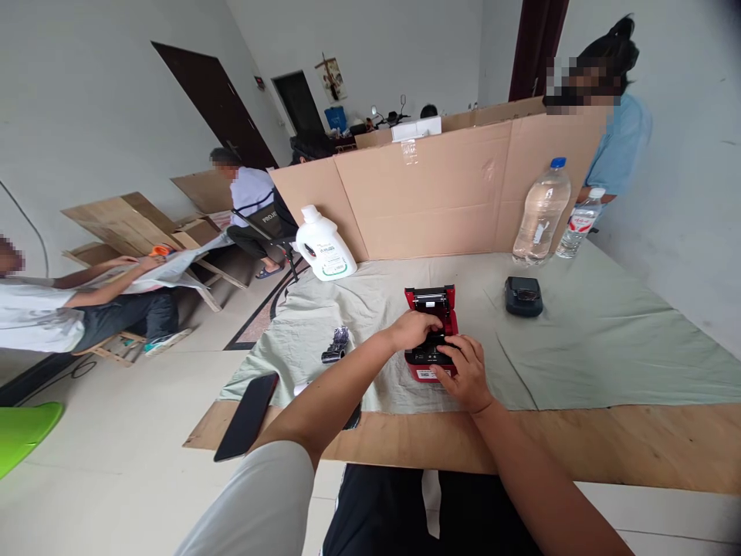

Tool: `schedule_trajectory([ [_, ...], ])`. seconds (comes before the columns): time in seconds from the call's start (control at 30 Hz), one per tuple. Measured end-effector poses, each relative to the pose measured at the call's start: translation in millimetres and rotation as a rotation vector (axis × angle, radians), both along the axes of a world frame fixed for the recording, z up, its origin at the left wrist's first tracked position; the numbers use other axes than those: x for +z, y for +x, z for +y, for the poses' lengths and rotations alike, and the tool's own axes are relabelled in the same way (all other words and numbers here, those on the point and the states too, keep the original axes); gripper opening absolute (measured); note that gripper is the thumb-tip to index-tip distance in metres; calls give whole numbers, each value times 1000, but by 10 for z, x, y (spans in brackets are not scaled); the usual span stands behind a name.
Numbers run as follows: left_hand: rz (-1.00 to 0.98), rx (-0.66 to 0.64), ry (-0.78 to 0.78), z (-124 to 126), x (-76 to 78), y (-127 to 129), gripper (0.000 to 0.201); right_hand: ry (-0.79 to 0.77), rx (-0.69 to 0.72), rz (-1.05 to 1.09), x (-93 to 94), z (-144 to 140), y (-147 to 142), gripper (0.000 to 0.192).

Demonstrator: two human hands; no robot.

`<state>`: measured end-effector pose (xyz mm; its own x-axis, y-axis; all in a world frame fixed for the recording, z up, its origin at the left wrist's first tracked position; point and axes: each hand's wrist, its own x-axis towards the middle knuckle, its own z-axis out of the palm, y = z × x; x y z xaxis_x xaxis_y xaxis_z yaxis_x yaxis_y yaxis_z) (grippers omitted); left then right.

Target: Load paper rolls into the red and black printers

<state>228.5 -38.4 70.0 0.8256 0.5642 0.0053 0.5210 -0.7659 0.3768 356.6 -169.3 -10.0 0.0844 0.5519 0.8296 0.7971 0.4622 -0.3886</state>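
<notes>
A red and black label printer (428, 374) stands on the cloth in front of me with its lid (429, 298) tipped up. My left hand (415, 330) reaches over its open compartment from the left. Its fingers are curled down inside, and their tips are partly hidden, so what they pinch does not show. My right hand (466, 366) holds the printer at its right side, thumb at the front and fingers over the top edge. A crumpled shiny black strip (336, 345) lies to the left of my left forearm.
A phone (246, 417) lies at the table's left edge. A white jug (325, 245), a large bottle (542, 215), a smaller bottle (580, 224) and a black device (523, 296) stand farther back. A cardboard panel (428, 197) closes the far side. Other people sit nearby.
</notes>
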Motion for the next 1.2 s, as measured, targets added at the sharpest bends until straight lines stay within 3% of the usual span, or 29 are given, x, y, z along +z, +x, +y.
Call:
schedule_trajectory([
  [0.17,-339,36,160,2,19,-195,40,24,26,-8,23,-6,0,17],
  [0.27,-571,192,384,67,119,-271,31,59,17,-25,39,-18,-5,14],
  [0.33,-616,286,465,125,176,-281,29,91,5,-35,49,-28,-14,13],
  [0.43,-547,274,397,192,174,-260,38,127,-2,-52,62,-46,-30,10],
  [0.57,-506,220,264,124,43,-254,49,154,3,-61,79,-66,-44,4],
  [0.83,-509,204,304,-462,-163,-442,52,149,14,-55,88,-66,-49,12],
  [1.0,-565,229,327,-697,-462,-479,54,148,10,-56,62,-67,-52,16],
  [1.1,-658,278,337,-757,-633,-417,52,124,-2,-59,37,-52,-46,24],
  [1.2,-768,346,355,-775,-734,-328,47,88,-49,-40,9,-12,-28,47],
])
